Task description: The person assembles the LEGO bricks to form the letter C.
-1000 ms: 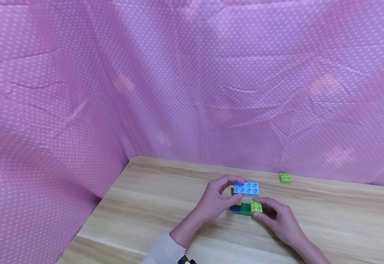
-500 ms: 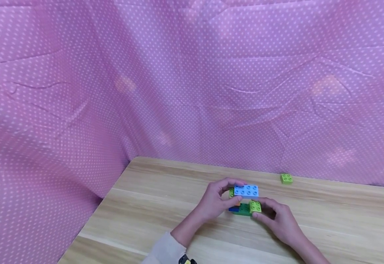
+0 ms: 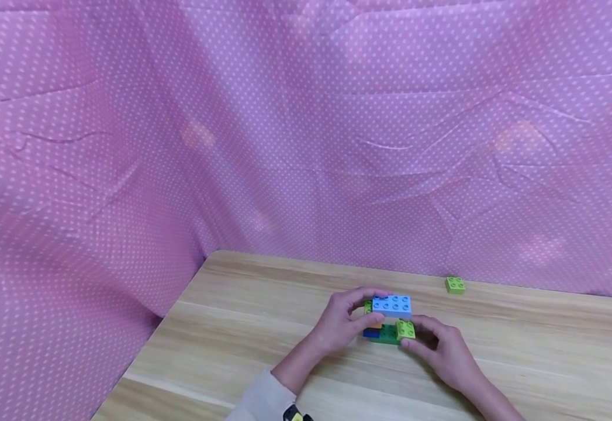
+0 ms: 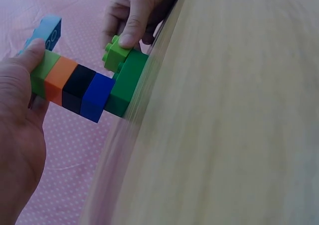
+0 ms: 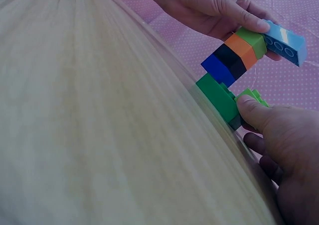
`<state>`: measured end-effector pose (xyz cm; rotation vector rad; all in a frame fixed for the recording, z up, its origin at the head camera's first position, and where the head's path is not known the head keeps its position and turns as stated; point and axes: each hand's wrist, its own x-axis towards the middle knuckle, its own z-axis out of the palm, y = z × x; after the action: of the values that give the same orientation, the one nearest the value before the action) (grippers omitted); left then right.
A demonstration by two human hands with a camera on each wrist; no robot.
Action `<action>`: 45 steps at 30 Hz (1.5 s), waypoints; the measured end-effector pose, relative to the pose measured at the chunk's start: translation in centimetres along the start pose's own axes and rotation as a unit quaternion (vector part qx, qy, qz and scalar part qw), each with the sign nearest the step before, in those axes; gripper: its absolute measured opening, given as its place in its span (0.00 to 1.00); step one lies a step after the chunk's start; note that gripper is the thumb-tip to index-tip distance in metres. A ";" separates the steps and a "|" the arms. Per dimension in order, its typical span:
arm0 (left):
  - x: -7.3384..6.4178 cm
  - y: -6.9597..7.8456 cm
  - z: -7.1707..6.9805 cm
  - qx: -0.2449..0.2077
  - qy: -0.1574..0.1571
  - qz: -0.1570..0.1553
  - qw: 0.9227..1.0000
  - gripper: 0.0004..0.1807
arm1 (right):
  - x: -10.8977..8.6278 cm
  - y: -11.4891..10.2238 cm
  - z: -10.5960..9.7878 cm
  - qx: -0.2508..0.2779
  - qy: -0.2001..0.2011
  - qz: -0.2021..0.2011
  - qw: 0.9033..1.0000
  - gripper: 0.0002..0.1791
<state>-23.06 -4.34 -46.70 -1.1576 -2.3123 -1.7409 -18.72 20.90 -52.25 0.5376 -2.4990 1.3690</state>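
A stack of building bricks stands on the table between both hands. In the left wrist view, a dark green brick [image 4: 127,83] forms its base, with blue [image 4: 96,96], black [image 4: 78,88], orange [image 4: 61,78] and lime bricks stacked above. A light blue brick [image 3: 396,306] tops it and juts out to the right. My left hand [image 3: 334,324] grips the upper stack, its thumb against the lime and light blue bricks. My right hand [image 3: 445,351] pinches a second lime brick [image 3: 405,329] at the right end of the dark green base. Whether that brick is fully seated cannot be told.
Another lime brick [image 3: 455,285] lies near the back edge of the wooden table [image 3: 263,298]. Pink dotted cloth [image 3: 306,146] hangs behind the table and along its left side.
The light blue brick and the left fingers have come slightly down and left in the head view. The lime brick in the right hand has shifted a little left. Both grips stay the same.
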 end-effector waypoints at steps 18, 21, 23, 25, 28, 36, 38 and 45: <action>-0.2 -0.2 0.6 0.012 0.027 0.005 1.000 0.20 | -0.2 0.0 0.0 -0.001 0.008 -0.024 1.000 0.21; -0.3 -0.3 0.6 0.000 0.027 -0.003 1.000 0.19 | -0.3 0.0 -0.1 0.000 0.005 -0.024 1.000 0.21; -0.4 -0.3 0.7 -0.004 0.025 -0.008 1.000 0.19 | -0.3 0.0 -0.2 0.006 0.001 -0.019 1.000 0.21; -0.4 -0.3 0.7 -0.005 0.024 -0.016 1.000 0.19 | -0.2 -0.1 -0.5 0.014 0.006 -0.007 1.000 0.19; -0.4 -0.4 0.6 -0.003 0.024 -0.026 0.999 0.18 | 0.4 0.3 -1.2 0.023 0.045 0.019 0.999 0.17; -0.2 -0.5 0.5 -0.019 0.026 -0.033 0.999 0.18 | 4.0 3.7 -4.0 -0.024 0.268 0.111 0.957 0.19; -0.3 -0.5 0.6 -0.022 0.026 -0.036 0.999 0.18 | 4.6 4.6 -4.5 -0.051 0.280 0.141 0.948 0.26; -0.5 -0.5 0.6 -0.030 0.026 -0.033 0.999 0.18 | 5.7 5.6 -5.1 -0.110 0.241 0.211 0.941 0.39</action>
<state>-22.79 -4.17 -47.53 -1.0415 -2.3086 -1.8521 -26.05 26.86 -51.62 -0.3649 -2.3695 1.1409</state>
